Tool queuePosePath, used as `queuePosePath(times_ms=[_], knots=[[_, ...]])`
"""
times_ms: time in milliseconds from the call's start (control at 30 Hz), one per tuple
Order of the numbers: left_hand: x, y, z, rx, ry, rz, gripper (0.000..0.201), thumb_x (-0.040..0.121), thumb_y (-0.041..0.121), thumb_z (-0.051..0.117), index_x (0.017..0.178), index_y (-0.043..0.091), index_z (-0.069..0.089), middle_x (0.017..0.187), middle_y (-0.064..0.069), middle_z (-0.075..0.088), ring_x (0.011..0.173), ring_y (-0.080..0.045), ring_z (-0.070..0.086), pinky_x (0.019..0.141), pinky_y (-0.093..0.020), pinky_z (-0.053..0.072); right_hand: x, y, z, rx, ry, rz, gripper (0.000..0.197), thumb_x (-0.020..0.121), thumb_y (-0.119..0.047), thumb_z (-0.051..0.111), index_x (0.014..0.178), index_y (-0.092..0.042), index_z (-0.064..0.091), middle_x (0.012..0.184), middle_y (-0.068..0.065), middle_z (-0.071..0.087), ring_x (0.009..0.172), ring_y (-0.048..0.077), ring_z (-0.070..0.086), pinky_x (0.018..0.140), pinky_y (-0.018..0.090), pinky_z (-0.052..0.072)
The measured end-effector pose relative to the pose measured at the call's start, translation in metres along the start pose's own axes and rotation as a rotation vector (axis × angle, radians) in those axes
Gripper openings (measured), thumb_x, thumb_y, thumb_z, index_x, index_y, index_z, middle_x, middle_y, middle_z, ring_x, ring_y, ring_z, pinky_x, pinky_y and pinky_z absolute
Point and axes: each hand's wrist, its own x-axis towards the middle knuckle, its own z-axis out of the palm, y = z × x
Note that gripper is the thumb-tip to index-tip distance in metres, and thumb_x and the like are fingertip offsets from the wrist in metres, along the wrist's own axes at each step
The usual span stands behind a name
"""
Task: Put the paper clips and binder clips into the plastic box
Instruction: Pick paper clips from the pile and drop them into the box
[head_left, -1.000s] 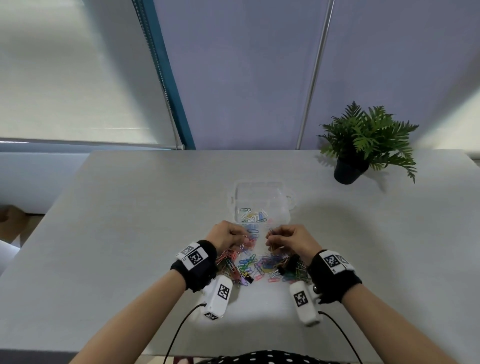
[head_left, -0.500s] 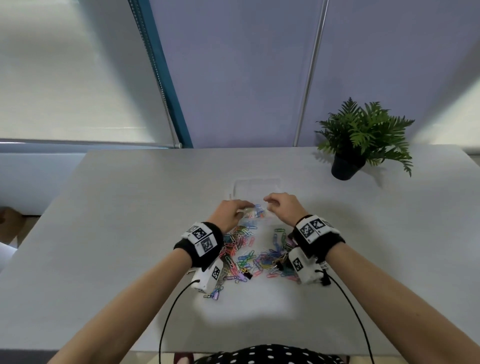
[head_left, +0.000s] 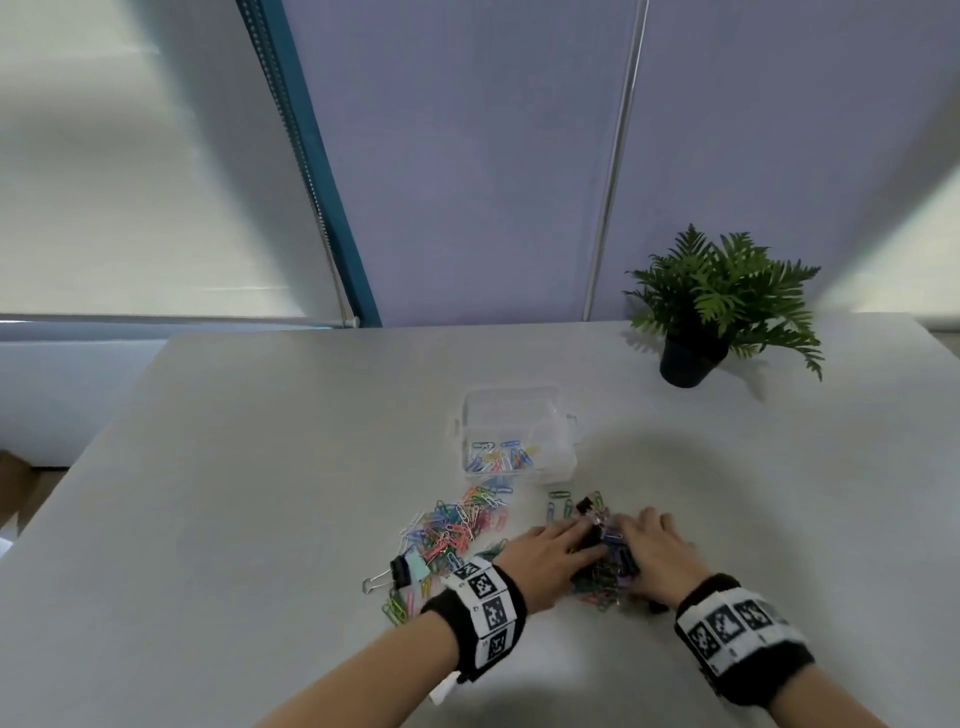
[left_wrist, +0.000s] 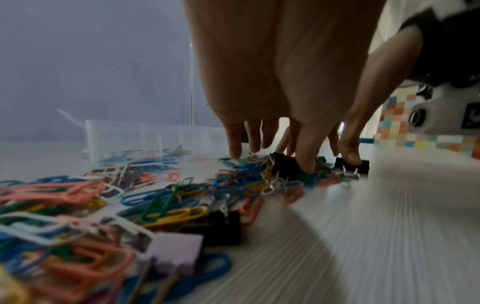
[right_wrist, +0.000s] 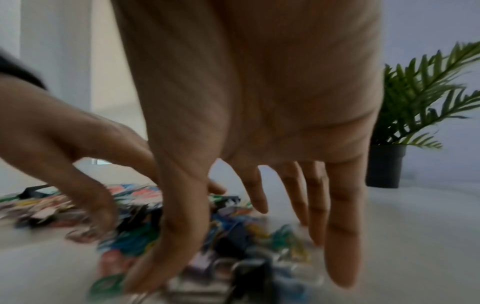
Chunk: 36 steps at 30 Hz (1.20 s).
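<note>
Here two hands' fingers (head_left: 582, 530) spread over uncountable clips (head_left: 457, 525) beside one plastic box (head_left: 519, 415).

clips (head_left: 457, 525) are a rainbow mix of pink, blue, green, yellow, binder clips (head_left: 399, 569) black plus mint, box (head_left: 550, 415) see-through, table (head_left: 260, 467) pale grey, plant (head_left: 727, 286) green in black pot (head_left: 685, 358)

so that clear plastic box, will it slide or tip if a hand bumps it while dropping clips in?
The plastic box looks thin-walled and holds only a few paper clips, so it is probably light and would likely slide on the smooth table. It sits low and wide, so tipping seems unlikely.
</note>
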Motion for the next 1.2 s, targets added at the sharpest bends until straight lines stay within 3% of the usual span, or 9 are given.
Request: queuePosePath(times_ms=[167, 367, 600, 767, 833, 900, 1000, 1133, 1200], knots=[[-0.018, -0.014, 0.01, 0.055, -0.035, -0.075, 0.058, 0.095, 0.017, 0.042, 0.147, 0.024, 0.016, 0.157, -0.007, 0.005, 0.145, -0.026, 0.008, 0.112, -0.045, 0.026, -0.002, -0.027, 0.02, 0.074, 0.139, -0.059, 0.053, 0.085, -0.01, 0.051, 0.133, -0.014, 0.03, 0.133, 0.012, 0.03, 0.119, 0.03, 0.037, 0.093, 0.039, 0.046], [-0.066, -0.039, 0.012, 0.042, -0.095, -0.168, 0.059, 0.097, 0.027, 0.04, 0.144, 0.039, 0.007, 0.158, -0.003, -0.004, 0.146, -0.022, 0.002, 0.116, -0.044, 0.021, -0.009, -0.055, 0.026, 0.195, 0.13, -0.193, 0.048, 0.088, -0.021, 0.052, 0.132, -0.017, 0.034, 0.135, 0.009, 0.033, 0.119, 0.025, 0.041, 0.093, 0.036, 0.043], [-0.068, -0.044, 0.005, 0.063, 0.051, -0.264, 0.056, 0.095, 0.02, 0.042, 0.144, 0.03, 0.017, 0.158, -0.003, 0.005, 0.146, -0.02, 0.003, 0.118, -0.04, 0.013, -0.005, -0.035, 0.006, 0.154, 0.172, -0.151, 0.021, 0.09, -0.028, 0.047, 0.108, -0.017, 0.05, 0.121, -0.001, 0.05, 0.112, 0.02, 0.048, 0.086, 0.034, 0.044], [-0.056, -0.028, 0.004, 0.049, 0.267, -0.059, 0.036, 0.088, 0.009, 0.05, 0.122, 0.021, 0.052, 0.125, -0.002, 0.056, 0.116, -0.02, 0.054, 0.096, -0.032, 0.049, 0.0, -0.029, 0.003, 0.099, 0.223, -0.142, 0.031, 0.091, -0.03, 0.047, 0.119, -0.019, 0.048, 0.126, -0.001, 0.049, 0.116, 0.02, 0.046, 0.09, 0.033, 0.043], [-0.053, -0.019, 0.005, 0.015, 0.197, -0.037, 0.033, 0.089, 0.001, 0.044, 0.117, 0.014, 0.054, 0.119, -0.007, 0.055, 0.109, -0.025, 0.054, 0.088, -0.037, 0.051, -0.003, -0.034, 0.005, 0.006, 0.309, -0.17, 0.029, 0.077, -0.032, 0.065, 0.103, -0.023, 0.058, 0.109, -0.004, 0.059, 0.101, 0.018, 0.053, 0.08, 0.029, 0.048], [-0.048, -0.012, 0.009, -0.018, 0.118, -0.046, 0.037, 0.087, -0.005, 0.04, 0.118, 0.011, 0.051, 0.12, -0.011, 0.05, 0.111, -0.028, 0.05, 0.087, -0.042, 0.051, -0.006, -0.039, 0.01, -0.022, 0.323, -0.222, 0.039, 0.043, -0.035, 0.085, 0.074, -0.028, 0.062, 0.08, -0.011, 0.064, 0.076, 0.01, 0.058, 0.059, 0.02, 0.05], [-0.041, -0.001, 0.014, -0.05, 0.114, -0.099, 0.034, 0.088, -0.003, 0.042, 0.121, 0.006, 0.049, 0.125, -0.013, 0.046, 0.116, -0.028, 0.047, 0.088, -0.044, 0.051, -0.006, -0.048, 0.024, -0.048, 0.245, -0.283, 0.047, 0.026, -0.039, 0.086, 0.063, -0.029, 0.06, 0.068, -0.011, 0.061, 0.066, 0.005, 0.061, 0.048, 0.015, 0.048], [-0.029, 0.005, 0.007, -0.074, 0.123, -0.205, 0.041, 0.088, 0.001, 0.048, 0.128, 0.004, 0.041, 0.127, -0.015, 0.045, 0.117, -0.029, 0.045, 0.094, -0.042, 0.048, -0.004, -0.048, 0.028, 0.026, 0.29, -0.298, 0.045, 0.034, -0.032, 0.089, 0.064, -0.027, 0.057, 0.069, -0.012, 0.06, 0.064, 0.004, 0.061, 0.047, 0.014, 0.046], [-0.023, 0.003, 0.004, -0.089, 0.097, -0.235, 0.036, 0.087, 0.005, 0.052, 0.123, 0.004, 0.045, 0.124, -0.015, 0.049, 0.116, -0.029, 0.046, 0.094, -0.041, 0.046, -0.002, -0.044, 0.021, 0.081, 0.327, -0.295, 0.027, 0.059, -0.023, 0.082, 0.074, -0.019, 0.06, 0.082, -0.003, 0.063, 0.08, 0.012, 0.063, 0.06, 0.018, 0.049]])
